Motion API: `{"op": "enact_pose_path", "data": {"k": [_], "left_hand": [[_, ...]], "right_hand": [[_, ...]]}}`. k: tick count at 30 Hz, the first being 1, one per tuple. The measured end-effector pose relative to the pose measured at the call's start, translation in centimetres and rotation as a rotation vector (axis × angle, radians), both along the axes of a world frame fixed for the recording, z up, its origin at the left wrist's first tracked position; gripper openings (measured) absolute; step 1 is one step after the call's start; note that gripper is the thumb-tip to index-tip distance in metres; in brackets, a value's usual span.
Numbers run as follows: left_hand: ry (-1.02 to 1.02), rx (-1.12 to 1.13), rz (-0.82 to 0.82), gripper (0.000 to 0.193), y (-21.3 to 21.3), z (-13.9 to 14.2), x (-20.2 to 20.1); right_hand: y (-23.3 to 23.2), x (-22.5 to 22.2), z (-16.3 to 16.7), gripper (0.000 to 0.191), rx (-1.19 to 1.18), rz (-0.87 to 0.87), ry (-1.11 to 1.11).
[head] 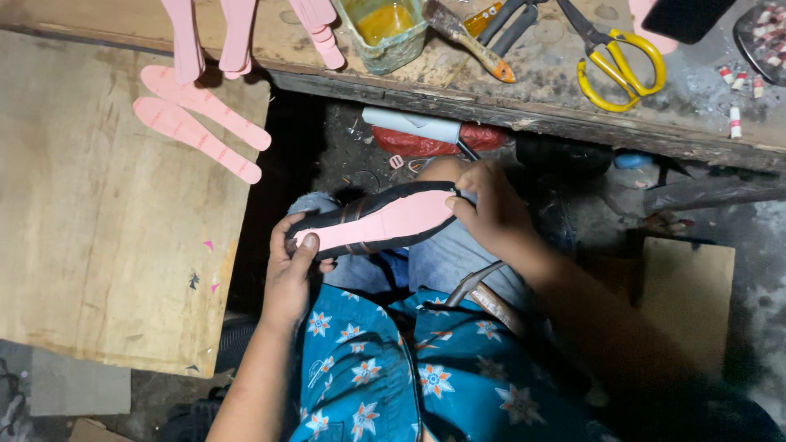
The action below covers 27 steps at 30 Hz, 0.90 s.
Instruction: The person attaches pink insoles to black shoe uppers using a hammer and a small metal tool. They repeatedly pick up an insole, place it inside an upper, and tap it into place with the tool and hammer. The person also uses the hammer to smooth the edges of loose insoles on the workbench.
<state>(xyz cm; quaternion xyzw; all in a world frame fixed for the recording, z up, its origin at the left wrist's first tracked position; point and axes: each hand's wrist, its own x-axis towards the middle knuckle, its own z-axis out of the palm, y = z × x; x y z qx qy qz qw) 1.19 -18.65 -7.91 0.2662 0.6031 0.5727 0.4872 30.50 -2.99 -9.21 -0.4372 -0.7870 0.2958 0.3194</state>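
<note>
— What's around you?
— A scarred wooden counter (524, 102) runs above your knees, carrying yellow scissors (620, 65) and a glue tub (383, 29); dim, littered floor lies beneath it.
— And the sole?
— The pink-and-black sole (385, 221) lies below the counter, over your lap. Your left hand (295, 274) clamps its nearer tip; your right hand (490, 209) pinches the other end.

Black shoe sole (385, 221), pink insole face up, lying lengthwise across lap.
</note>
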Motion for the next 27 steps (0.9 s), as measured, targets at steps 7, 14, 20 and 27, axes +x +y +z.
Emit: {"op": "enact_pose_path", "data": {"k": [7,14,20,27], "left_hand": [[0.124,0.031,0.048,0.056,-0.7,-0.1,0.9],[0.467,0.021,0.170,0.083,0.3,0.1,1.3],[0.334,0.014,0.277,0.079,1.3,0.0,0.8],[0.067,0.008,0.348,0.072,2.4,-0.2,0.4]], "right_hand": [[1.3,-4.3,2.9,0.060,0.182,0.395,-0.164],[-1.1,-12.1,2.9,0.067,0.278,0.409,-0.298],[1.1,-15.3,3.1,0.070,-0.063,0.519,-0.434],[1.1,-14.8,5.4,0.077,0.056,0.455,-0.254]]}}
